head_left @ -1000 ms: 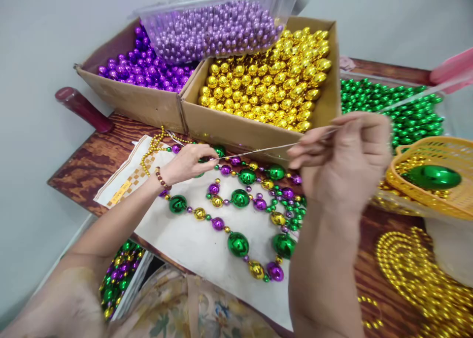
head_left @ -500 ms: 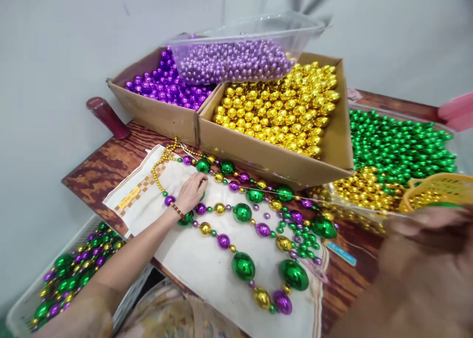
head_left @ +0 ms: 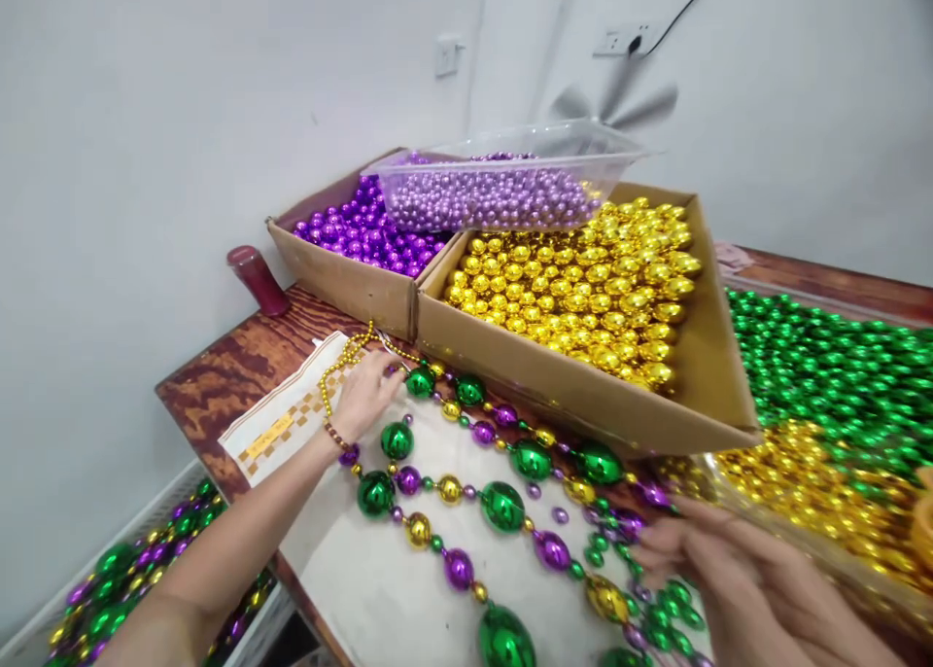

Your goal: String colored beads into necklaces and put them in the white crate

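Note:
A string of metallic green, purple and gold beads loops over a white cloth, larger and smaller beads mixed. At its upper left end my left hand, with a brown bead bracelet at the wrist, has its fingers closed on the strand beside a big green bead. A chain of small gold beads runs behind that hand. My right hand is somewhat blurred, fingers stretched and apart, by a purple bead at the strand's right end. Loose small green beads lie under and beside it.
Cardboard boxes hold purple beads and gold beads. A clear tray of lilac beads rests across them. Green beads fill a container at right. A dark red bottle-like object stands at left; a white basket sits lower left.
My view has tilted up and shifted. My right hand has come in from the far right to the strand's right end. My left hand has moved up along the upper row of beads.

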Tool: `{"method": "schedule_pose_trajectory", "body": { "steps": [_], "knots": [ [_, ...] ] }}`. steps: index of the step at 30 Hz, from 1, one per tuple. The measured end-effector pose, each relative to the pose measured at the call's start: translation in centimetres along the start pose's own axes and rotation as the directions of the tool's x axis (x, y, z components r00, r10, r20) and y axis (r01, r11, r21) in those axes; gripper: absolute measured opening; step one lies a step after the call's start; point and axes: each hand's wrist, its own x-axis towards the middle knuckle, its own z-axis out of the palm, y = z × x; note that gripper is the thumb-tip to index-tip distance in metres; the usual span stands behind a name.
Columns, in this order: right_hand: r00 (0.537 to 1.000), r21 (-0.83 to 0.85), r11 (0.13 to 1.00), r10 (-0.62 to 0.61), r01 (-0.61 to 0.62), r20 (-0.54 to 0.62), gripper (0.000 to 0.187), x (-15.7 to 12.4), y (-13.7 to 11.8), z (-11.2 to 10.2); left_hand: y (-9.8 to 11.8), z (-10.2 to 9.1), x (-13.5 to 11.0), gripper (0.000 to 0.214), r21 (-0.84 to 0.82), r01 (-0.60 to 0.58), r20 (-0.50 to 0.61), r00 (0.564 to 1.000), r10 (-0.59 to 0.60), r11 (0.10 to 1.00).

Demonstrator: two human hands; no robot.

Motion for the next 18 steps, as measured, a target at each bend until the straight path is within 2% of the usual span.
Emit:
{"method": "schedule_pose_trajectory", "body": {
  "steps": [2, 4, 6, 7, 9, 11, 12, 15, 18],
  "knots": [
    [0.999, -0.011, 1.0, 0.002, -0.001, 0.032, 0.018, -0.8, -0.1, 1.4, 0.8, -2.6, 3.1, 0.02, -0.028, -0.107, -0.186, 0.977, 0.1, 0.994],
    [0.995, 0.034, 0.999, -0.001, -0.003, 0.099, 0.017, -1.0, 0.2, 2.3, 1.8, -4.7, 6.9, 0.018, 0.02, -0.194, -0.308, 0.932, 0.19, 0.981],
    [0.983, 0.088, 0.996, -0.003, -0.013, 0.182, 0.018, -1.0, 0.7, 3.0, 3.1, -5.9, 10.9, 0.017, 0.083, -0.266, -0.332, 0.901, 0.278, 0.96],
    [0.976, 0.11, 0.994, -0.003, -0.022, 0.219, 0.019, -1.1, 1.1, 3.4, 3.8, -6.0, 12.8, 0.017, 0.107, -0.294, -0.306, 0.899, 0.313, 0.95],
    [0.954, 0.138, 0.989, 0.012, -0.055, 0.299, 0.02, -1.5, 1.9, 4.2, 5.4, -5.4, 15.8, 0.019, 0.166, -0.357, -0.177, 0.906, 0.384, 0.919],
    [0.934, 0.161, 0.984, 0.019, -0.081, 0.356, 0.022, -2.0, 2.8, 5.0, 7.1, -3.8, 17.8, 0.02, 0.27, -0.442, 0.038, 0.893, 0.449, 0.855],
    [0.929, 0.172, 0.981, 0.018, -0.087, 0.37, 0.023, -2.3, 3.1, 5.3, 7.8, -2.8, 18.5, 0.018, 0.334, -0.491, 0.162, 0.871, 0.464, 0.805],
    [0.935, 0.172, 0.979, 0.042, -0.109, 0.353, 0.024, -3.0, 3.6, 5.7, 9.4, -0.5, 19.6, 0.015, 0.48, -0.588, 0.448, 0.802, 0.395, 0.651],
    [0.919, 0.163, 0.979, 0.054, -0.126, 0.39, 0.024, -3.2, 3.5, 5.5, 9.7, 0.4, 20.2, 0.019, 0.537, -0.586, 0.537, 0.792, 0.29, 0.607]
  ]
}}
